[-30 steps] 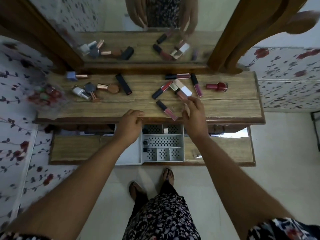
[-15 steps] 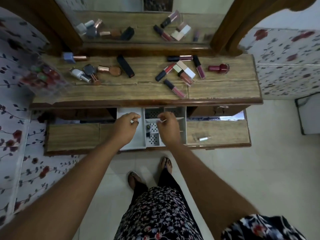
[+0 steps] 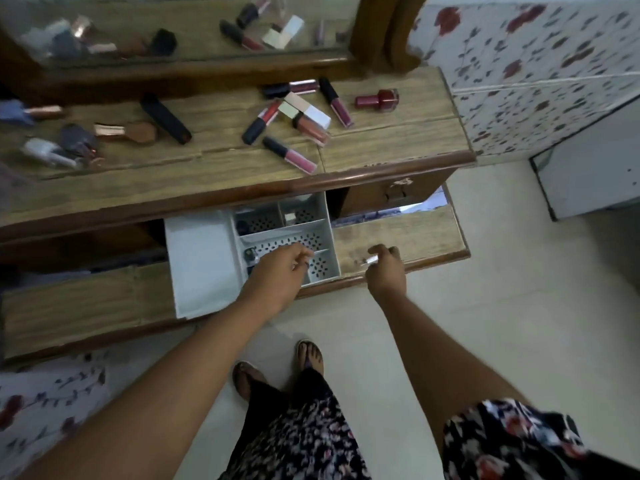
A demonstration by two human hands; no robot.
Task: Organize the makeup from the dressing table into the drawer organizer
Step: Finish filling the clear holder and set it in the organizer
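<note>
White organizer [image 3: 204,261] under left grip [image 3: 277,271], state unclear; right grip [image 3: 386,268] pinches one small tube [image 3: 370,260].

White drawer organizer [image 3: 202,258]; dark red nail polish [image 3: 377,99]; black floral dress [image 3: 298,441].

Five lip gloss tubes on the dressing table [image 3: 398,140]: red lip gloss [image 3: 260,121], pink lip gloss [image 3: 290,155], peach lip gloss [image 3: 310,129], plum lip gloss [image 3: 336,102], rear lip gloss [image 3: 291,87]. One white-and-gold box [image 3: 308,110]. One black lipstick case [image 3: 165,118]. Five nail polish bottles: red bottle [image 3: 377,99], plus four in a blurred group at the left, blue bottle [image 3: 17,112], brown bottle [image 3: 128,132], dark grey bottle [image 3: 78,140], white bottle [image 3: 48,153]. One drawer organizer [image 3: 201,258]. Two hands: left hand [image 3: 273,277], right hand [image 3: 387,271]. One small pale stick [image 3: 371,260], pinched in the right.
</note>
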